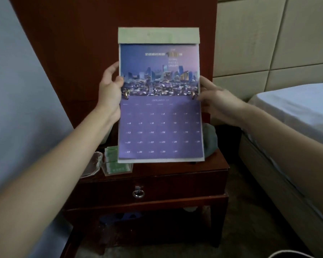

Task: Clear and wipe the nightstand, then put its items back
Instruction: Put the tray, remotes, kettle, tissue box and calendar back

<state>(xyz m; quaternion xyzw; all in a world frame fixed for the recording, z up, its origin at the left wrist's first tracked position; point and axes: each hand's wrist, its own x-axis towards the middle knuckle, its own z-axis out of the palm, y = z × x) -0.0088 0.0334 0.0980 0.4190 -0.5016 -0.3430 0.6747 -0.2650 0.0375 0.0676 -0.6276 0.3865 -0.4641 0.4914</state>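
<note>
A purple ring-bound calendar with a city skyline picture is held up in the air above the dark wooden nightstand. My left hand grips its left edge, thumb on the front. My right hand holds its right edge near the ring. On the nightstand's left part stand a clear holder with green packets and a clear glass item. A grey-green cloth lies on the top behind the calendar, partly hidden.
The nightstand has a drawer with a ring pull and a lower shelf holding dim items. A bed with a white sheet stands at the right, padded headboard behind. A pale wall is at the left.
</note>
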